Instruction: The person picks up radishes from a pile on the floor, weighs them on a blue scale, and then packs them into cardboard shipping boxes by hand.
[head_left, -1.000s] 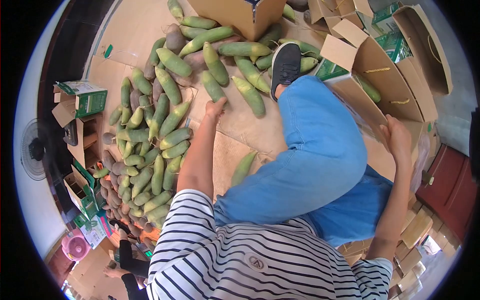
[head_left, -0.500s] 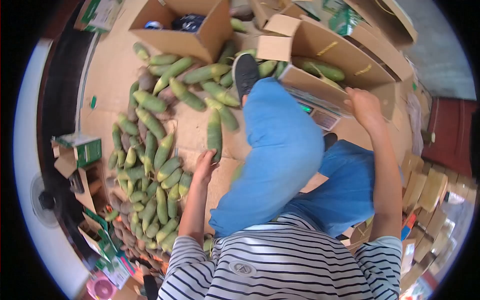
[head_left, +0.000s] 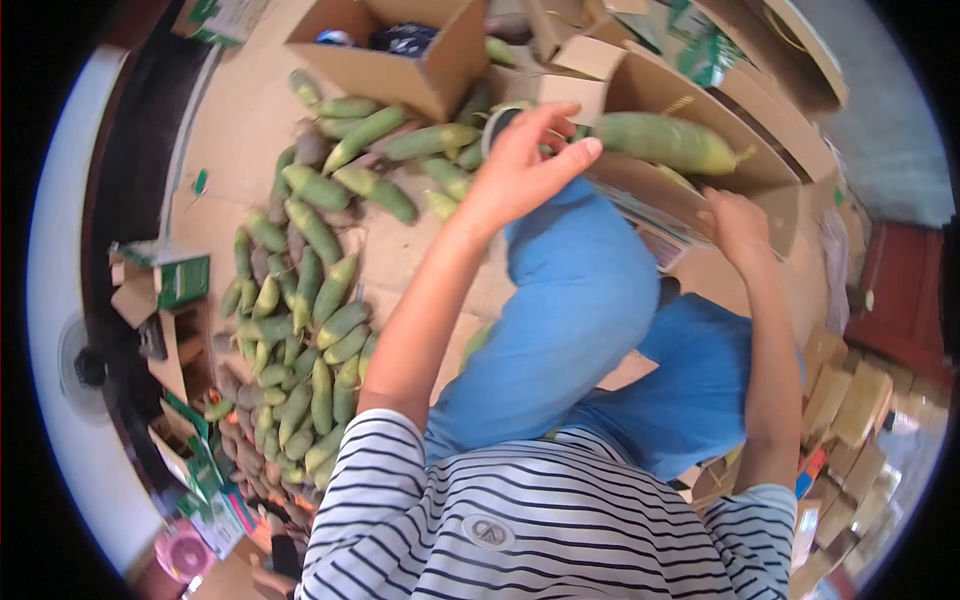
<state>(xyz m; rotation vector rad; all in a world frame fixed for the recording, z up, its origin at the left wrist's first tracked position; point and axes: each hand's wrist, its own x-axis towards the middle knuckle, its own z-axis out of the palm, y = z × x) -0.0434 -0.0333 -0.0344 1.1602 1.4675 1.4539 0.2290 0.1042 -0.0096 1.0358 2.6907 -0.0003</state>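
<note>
My left hand [head_left: 525, 160] is raised over my knee with its fingers spread. A long green vegetable [head_left: 665, 142] lies level in the air just past its fingertips, over the open brown carton [head_left: 765, 170]. I cannot tell whether the fingertips still touch its end. My right hand [head_left: 738, 225] grips the carton's near edge. A pile of the same green vegetables [head_left: 320, 300] covers the cardboard-lined floor to my left.
My blue-jeaned leg [head_left: 575, 300] and black shoe stretch toward the pile. A second open carton [head_left: 400, 75] stands at the back. Small green-and-white boxes [head_left: 160, 285] and a fan [head_left: 80, 365] are at the left. Stacked cartons fill the right.
My left hand picked a vegetable off the floor pile and swung it up and right to the carton. My right hand stayed on the carton's edge.
</note>
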